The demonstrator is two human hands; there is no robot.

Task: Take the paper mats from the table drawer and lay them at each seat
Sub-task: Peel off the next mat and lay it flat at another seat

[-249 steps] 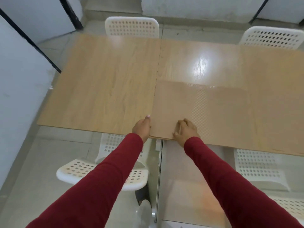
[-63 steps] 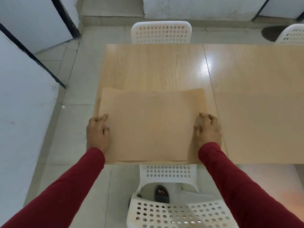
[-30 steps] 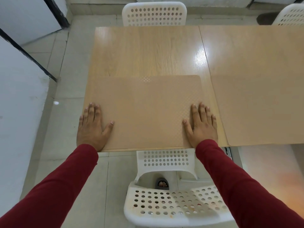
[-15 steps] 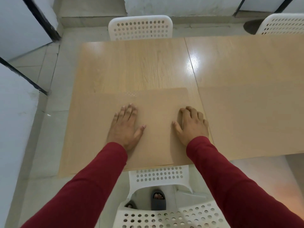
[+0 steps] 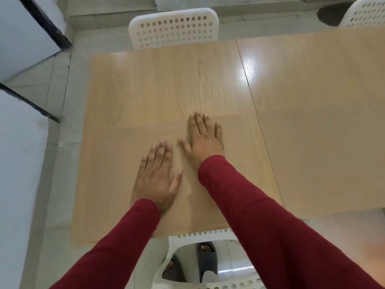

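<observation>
Pressing paper mat (image 5: 116, 163), left hand (image 5: 155, 176), right hand (image 5: 205, 140)

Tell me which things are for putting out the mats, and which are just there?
For the job:
- near paper mat
- second paper mat
- left hand and right hand, flat on the near mat
- table
- chairs

Just there:
- grey slippers

near mat (image 5: 116, 174): tan paper, flat, lower centre of frame
second mat (image 5: 325, 159): tan paper, flat, right of frame
</observation>
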